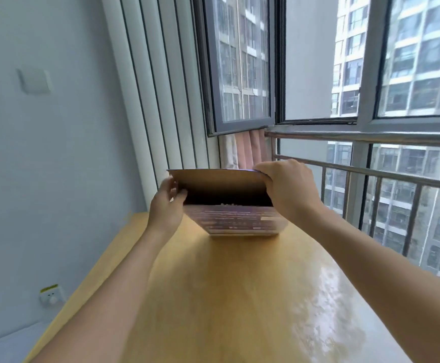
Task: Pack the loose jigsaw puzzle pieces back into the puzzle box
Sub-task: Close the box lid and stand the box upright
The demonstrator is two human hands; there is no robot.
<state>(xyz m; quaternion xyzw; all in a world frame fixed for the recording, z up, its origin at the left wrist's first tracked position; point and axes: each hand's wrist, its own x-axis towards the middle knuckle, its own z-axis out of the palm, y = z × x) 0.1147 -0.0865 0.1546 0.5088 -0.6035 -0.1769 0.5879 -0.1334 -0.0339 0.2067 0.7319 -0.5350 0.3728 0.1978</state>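
The purple puzzle box [239, 221] stands on the far part of the wooden table [239, 297]. Its brown-lined lid [218, 179] is raised at an angle over the box. My left hand [167, 205] grips the left end of the lid and box, thumb at the opening. My right hand [287, 184] grips the lid's right corner, fingers curled over its top edge. Inside the dark gap a few pale puzzle pieces [230, 204] show just above the box's front wall. The rest of the inside is hidden.
A metal railing [370, 176] and windows run along the table's right side. A white wall with a socket [52, 296] lies to the left. A pink curtain [250, 150] hangs behind the box.
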